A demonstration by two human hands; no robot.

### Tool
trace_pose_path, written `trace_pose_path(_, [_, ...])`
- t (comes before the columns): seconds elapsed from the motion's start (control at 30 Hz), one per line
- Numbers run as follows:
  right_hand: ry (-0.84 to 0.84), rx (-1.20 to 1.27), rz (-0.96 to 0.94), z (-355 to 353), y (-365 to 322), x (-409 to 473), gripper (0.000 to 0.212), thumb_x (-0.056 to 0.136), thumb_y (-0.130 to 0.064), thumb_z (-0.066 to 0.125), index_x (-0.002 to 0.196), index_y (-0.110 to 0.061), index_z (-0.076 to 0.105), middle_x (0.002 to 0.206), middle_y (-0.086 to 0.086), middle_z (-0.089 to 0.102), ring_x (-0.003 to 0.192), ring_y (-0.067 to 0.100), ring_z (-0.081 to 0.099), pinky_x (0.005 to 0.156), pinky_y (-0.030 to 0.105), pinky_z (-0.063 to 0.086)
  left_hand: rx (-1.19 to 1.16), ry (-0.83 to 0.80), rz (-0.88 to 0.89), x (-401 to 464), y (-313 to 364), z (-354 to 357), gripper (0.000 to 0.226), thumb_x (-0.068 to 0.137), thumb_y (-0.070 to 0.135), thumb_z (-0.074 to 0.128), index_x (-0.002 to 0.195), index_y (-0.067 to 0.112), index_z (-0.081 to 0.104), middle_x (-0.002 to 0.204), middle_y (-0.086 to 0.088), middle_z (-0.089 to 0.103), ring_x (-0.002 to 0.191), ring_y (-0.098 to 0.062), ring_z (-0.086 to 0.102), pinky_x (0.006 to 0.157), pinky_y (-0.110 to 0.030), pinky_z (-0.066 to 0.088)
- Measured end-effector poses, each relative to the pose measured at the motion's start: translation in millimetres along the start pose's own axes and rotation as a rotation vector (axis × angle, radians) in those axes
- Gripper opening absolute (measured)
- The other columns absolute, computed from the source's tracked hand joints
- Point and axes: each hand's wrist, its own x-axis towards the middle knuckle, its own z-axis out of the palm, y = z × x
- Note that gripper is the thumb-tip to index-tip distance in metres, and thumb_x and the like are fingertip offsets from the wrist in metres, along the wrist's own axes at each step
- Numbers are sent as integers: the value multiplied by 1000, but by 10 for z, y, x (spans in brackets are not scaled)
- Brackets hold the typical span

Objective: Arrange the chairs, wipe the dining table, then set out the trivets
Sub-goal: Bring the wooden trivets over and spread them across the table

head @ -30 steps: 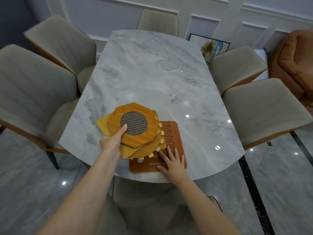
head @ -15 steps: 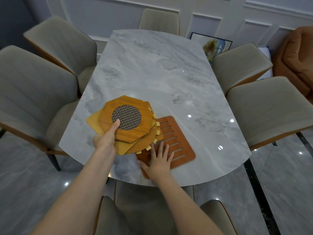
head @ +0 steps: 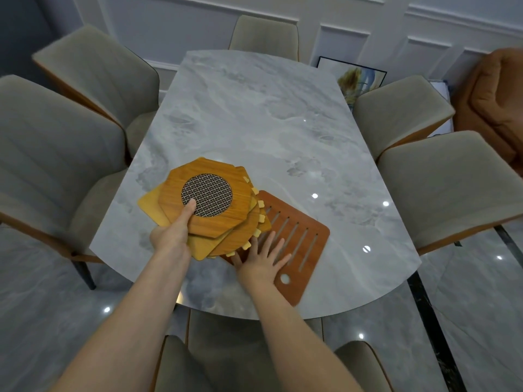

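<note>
The slatted trivet (head: 294,239) lies flat near the counter's (head: 254,114) near edge under the flat, spread right hand (head: 261,265), while just beside it the left hand (head: 169,236) grips a fanned stack (head: 209,205) whose loose lower trivets could slide out.

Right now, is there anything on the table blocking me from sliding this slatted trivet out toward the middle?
Nothing visible. The right hand lies flat on the slatted trivet, and the marble table beyond it shows bare. The stack of trivets in the left hand overlaps only its near-left corner.
</note>
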Motion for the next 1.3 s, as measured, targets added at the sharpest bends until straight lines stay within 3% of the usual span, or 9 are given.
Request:
trace_pose_path(0.23, [-166, -125, -629, -287, 761, 85, 76, 83, -62, 54, 148, -46, 17, 160, -6, -12, 145, 23, -22, 110, 55, -24, -32, -30, 15, -32, -10, -41, 45, 67, 21, 85, 102, 8, 60, 101, -6, 65, 88, -20, 65, 71, -30, 53])
trace_pose_path(0.33, [-27, -45, -466, -359, 584, 51, 54, 89, -39, 58, 140, -37, 42, 161, -2, 11, 147, 27, -10, 109, 60, -18, -40, -34, 10, -13, -42, -43, 46, 65, 21, 87, 101, 9, 61, 104, -8, 67, 89, -20, 66, 73, -32, 54])
trace_pose_path(0.47, [49, 94, -99, 46, 127, -233, 84, 88, -71, 21, 154, -23, 5, 160, 13, -11, 144, 37, -19, 109, 61, -16, -52, -46, -15, 15, -102, -47, 43, 64, 20, 87, 98, 11, 61, 107, -10, 67, 89, -21, 67, 79, -38, 56])
trace_pose_path(0.57, [53, -10, -207, 134, 273, -186, 99, 71, -82, 3, 153, -26, -1, 159, 9, -16, 143, 34, -24, 107, 57, -22, -23, -33, -9, 17, -98, -77, 43, 65, 21, 87, 96, 12, 59, 107, -8, 66, 89, -21, 65, 81, -37, 55])
trace_pose_path(0.7, [-173, -106, -527, -359, 753, 178, 82, 84, -60, 56, 151, -39, 13, 161, -3, -7, 146, 26, -19, 109, 53, -22, -47, -25, 5, -24, -82, -116, 47, 70, 19, 84, 106, 10, 55, 99, -5, 60, 89, -19, 60, 76, -32, 51])
trace_pose_path(0.77, [-190, -84, -521, -505, 819, 218, 75, 85, -47, 62, 148, -43, 22, 161, -4, -4, 146, 26, -18, 108, 55, -23, -56, -20, -2, -41, -77, -115, 47, 69, 19, 84, 103, 10, 54, 99, -6, 60, 90, -20, 61, 79, -34, 53])
trace_pose_path(0.83, [-85, 8, -452, -390, 705, 100, 65, 90, -51, 53, 148, -43, 25, 161, -3, -6, 146, 30, -17, 109, 58, -21, -61, -36, -19, -13, -86, -103, 45, 65, 21, 87, 96, 10, 57, 103, -6, 64, 91, -21, 64, 82, -37, 55])
trace_pose_path(1.0, [43, -104, -357, 84, 548, -144, 79, 82, -78, 16, 149, -43, -7, 157, -2, -24, 140, 28, -32, 106, 55, -27, -41, -89, -48, 29, -149, -68, 49, 56, 28, 91, 93, 13, 62, 104, -9, 69, 89, -23, 68, 81, -41, 57])
trace_pose_path(1.3, [-144, -175, -573, -224, 832, 10, 67, 93, -62, 38, 150, -43, 7, 160, -3, -14, 142, 26, -29, 108, 55, -26, -20, -83, -54, 25, -213, -70, 54, 59, 24, 90, 103, 10, 62, 106, -11, 69, 92, -24, 68, 82, -45, 57])
